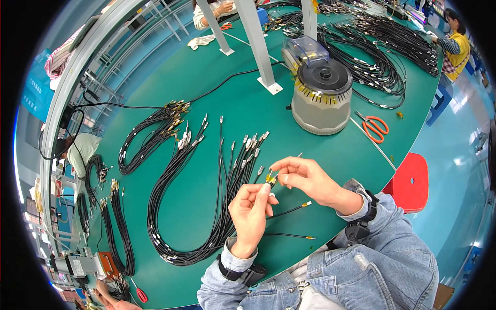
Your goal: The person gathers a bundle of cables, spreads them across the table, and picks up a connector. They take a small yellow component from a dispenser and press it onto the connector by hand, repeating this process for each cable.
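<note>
My left hand [249, 213] is closed, thumb against fingers, around the end of a thin black cable. Yellow tape [272, 181] shows on that cable end, just above my left thumb. My right hand [310, 181] comes in from the right, its thumb and forefinger bent together at the tip of the same cable end. The small connector there is partly hidden by my fingers. Two cable ends with yellow-marked tips [306, 204] stick out to the right below my hands. Left of my hands, a large curved bundle of black cables [173, 253] with pale connectors lies on the green table [248, 111].
A round grey tape dispenser [320, 106], yellow strips around its rim, stands ahead beside metal posts [253, 41]. Orange-handled scissors [376, 129] lie right of it. More cable bundles [147, 142] spread left and far right. A red stool [411, 183] stands right; other people work around.
</note>
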Tool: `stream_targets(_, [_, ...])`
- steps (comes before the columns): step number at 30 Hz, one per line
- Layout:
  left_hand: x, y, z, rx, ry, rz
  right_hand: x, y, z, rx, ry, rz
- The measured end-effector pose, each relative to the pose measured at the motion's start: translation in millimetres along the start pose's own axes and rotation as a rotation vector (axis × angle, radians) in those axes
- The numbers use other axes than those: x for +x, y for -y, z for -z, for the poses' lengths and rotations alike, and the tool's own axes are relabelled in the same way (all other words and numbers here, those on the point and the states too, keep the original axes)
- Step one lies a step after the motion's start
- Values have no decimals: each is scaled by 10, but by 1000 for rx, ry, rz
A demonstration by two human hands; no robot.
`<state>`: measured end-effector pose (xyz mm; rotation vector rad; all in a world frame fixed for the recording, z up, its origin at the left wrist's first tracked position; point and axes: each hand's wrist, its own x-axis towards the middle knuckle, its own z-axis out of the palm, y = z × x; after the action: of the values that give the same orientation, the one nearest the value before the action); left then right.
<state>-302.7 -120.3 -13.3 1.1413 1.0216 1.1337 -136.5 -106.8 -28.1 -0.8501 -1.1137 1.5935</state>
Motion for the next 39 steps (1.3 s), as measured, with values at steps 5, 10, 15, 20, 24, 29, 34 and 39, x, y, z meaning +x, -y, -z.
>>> stream_targets(5, [3,22,-4,41,-16,-18,-13,-16,-60,63,-36,77])
stream_targets(10, [-15,30,-32,88,-19,-14,0,-112,-35,-108,-31,172])
stream_targets(15, [-13,47,-24,58,-8,-3,-9,-79,-50,-114,-62,177])
stream_targets(20, [-18,54,-22,33,26,19,-11,-83,-54,-119,-66,170])
stream_targets(24, [-23,62,-27,20,55,30,-9,-96,-45,-124,-67,167])
stream_targets(29, [-24,69,-7,23,60,39,-7,-88,-57,-113,-70,172])
stream_targets(34, [-24,80,-2,18,60,49,-18,-94,-59,-128,-78,188])
stream_targets(39, [-22,57,9,3,75,82,-18,-108,-50,-143,-85,197])
